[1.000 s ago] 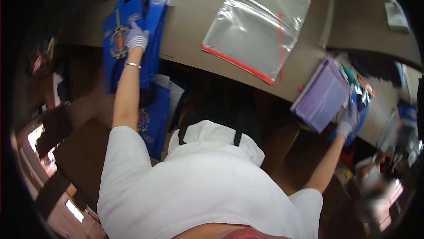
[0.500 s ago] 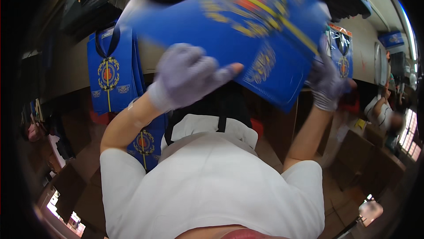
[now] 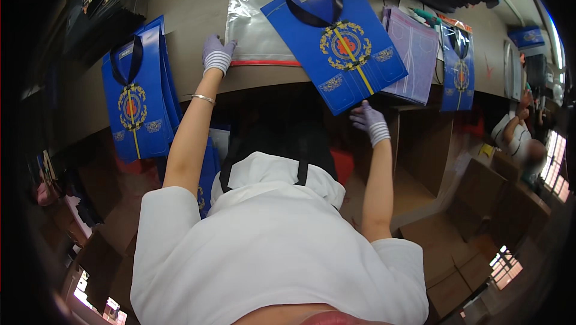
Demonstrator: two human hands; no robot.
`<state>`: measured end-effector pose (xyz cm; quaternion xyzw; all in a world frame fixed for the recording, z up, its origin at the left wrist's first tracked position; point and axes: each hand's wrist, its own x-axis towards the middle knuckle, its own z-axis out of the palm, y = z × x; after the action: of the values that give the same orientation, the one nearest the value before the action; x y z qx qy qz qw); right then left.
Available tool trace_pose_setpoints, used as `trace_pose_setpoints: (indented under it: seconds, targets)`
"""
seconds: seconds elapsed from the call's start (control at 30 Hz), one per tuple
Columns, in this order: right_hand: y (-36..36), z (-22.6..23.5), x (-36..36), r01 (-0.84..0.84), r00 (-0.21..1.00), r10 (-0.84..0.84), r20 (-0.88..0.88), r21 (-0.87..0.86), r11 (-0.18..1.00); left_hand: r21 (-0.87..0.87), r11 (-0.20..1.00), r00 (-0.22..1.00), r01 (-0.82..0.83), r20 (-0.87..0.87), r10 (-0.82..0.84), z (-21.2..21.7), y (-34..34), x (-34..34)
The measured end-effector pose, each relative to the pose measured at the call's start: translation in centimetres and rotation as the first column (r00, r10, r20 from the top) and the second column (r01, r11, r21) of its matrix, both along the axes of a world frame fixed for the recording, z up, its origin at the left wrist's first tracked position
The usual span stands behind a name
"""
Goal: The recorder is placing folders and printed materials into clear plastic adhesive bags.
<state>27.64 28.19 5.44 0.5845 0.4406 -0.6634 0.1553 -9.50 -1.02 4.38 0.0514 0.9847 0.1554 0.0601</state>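
A blue paper gift bag point(image 3: 375, 43) with a black ribbon handle and gold-and-red emblem lies tilted on the table. It partly covers clear plastic sleeves point(image 3: 258, 34) with a red strip along their near edge. My gloved left hand point(image 3: 217, 54) is at the sleeves' left edge, thumb touching the plastic, fingers apart. Just below the blue bag's near edge is my gloved right hand point(image 3: 370, 124). Its thumb points up at that edge and its fingers are loosely bent, with nothing visible in them.
More blue bags point(image 3: 135, 103) lean over the table edge at left. Black bags point(image 3: 105, 10) sit at the far left. Right of the blue bag lie a purple printed sheet stack point(image 3: 414, 49) and a plastic-wrapped blue bag point(image 3: 459, 73). Cardboard boxes point(image 3: 474, 199) and another person point(image 3: 516, 133) are at right.
The blue bag, raised and blurred before, now lies on the table, its handle and the plastic sleeves in view. My left hand has reached forward to the sleeves; my right hand has moved left and lower.
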Motion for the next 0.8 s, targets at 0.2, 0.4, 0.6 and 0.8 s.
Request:
trace_pose_setpoints:
  seconds: [0.2,0.4,0.6,0.8]
  targets:
    - [0.5,-1.4,-4.1,0.369,0.775,-0.398,-0.491,-0.160,0.915,0.122,0.987,0.964,-0.100,0.256,0.066,-1.0,1.3,2.4]
    - [5.3,5.4,-7.8,-0.110,0.820,0.498,-0.281,0.777,0.620,0.271,0.962,0.916,-0.024,0.391,-0.087,-1.7,3.7,6.6]
    - [4.8,11.8,-4.2,0.091,0.854,0.520,-0.013,0.988,-0.126,-0.009,1.000,0.847,0.002,0.532,0.003,3.6,5.9,6.5]
    - [-0.8,13.1,1.9,0.174,0.887,0.455,-0.079,0.970,-0.170,0.030,0.560,0.555,0.828,0.092,-0.826,2.7,9.1,8.4]
